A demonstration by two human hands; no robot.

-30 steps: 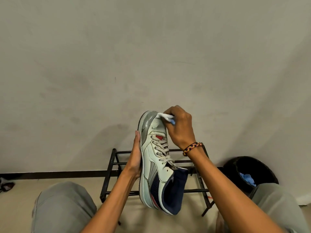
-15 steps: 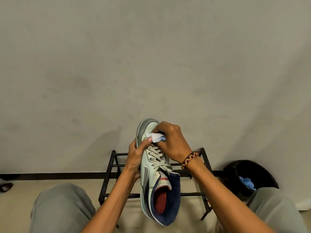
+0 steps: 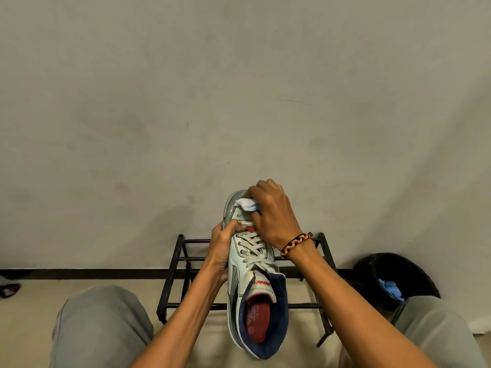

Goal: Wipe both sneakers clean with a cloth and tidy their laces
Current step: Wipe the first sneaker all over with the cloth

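One white and grey sneaker [image 3: 249, 264] with a navy collar and red insole is held up in front of me, toe pointing away, its opening facing me. My left hand [image 3: 221, 251] grips its left side, thumb lying across the top near the lowest laces. My right hand [image 3: 271, 213], with a braided wristband, pinches a small white cloth [image 3: 247, 203] and presses it on the toe cap. The white laces [image 3: 251, 248] run criss-cross and look loosely tied. The second sneaker is not in view.
A black metal shoe rack [image 3: 186, 264] stands against the wall behind the sneaker. A black bin [image 3: 414, 272] with a blue cloth [image 3: 390, 288] inside sits at the right. My knees [image 3: 101, 325] frame the bottom. A dark object [image 3: 9, 289] lies at the far left.
The sneaker has turned so its opening faces me more. My left thumb came over its top. My right hand moved the cloth down to the laces, then back up to the toe cap.
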